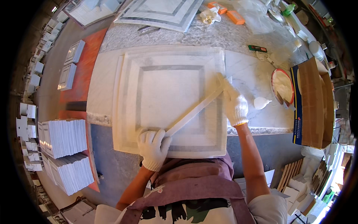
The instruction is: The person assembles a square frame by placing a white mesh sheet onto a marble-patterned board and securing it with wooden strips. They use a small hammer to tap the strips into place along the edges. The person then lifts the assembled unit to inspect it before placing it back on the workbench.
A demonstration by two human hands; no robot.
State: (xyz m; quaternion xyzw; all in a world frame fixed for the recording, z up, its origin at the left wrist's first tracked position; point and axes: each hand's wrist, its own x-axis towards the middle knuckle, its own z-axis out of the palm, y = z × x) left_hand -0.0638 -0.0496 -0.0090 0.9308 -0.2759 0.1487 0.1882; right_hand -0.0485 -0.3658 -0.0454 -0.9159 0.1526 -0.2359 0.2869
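Both gloved hands gripped one long white strip: the left hand closed around its near end, the right hand pressed shut over its far end. It lay diagonally on the mesh sheet covering a square tile panel on the stone table. They seemed to be smoothing the mesh flat, which called for even pressure from both ends.
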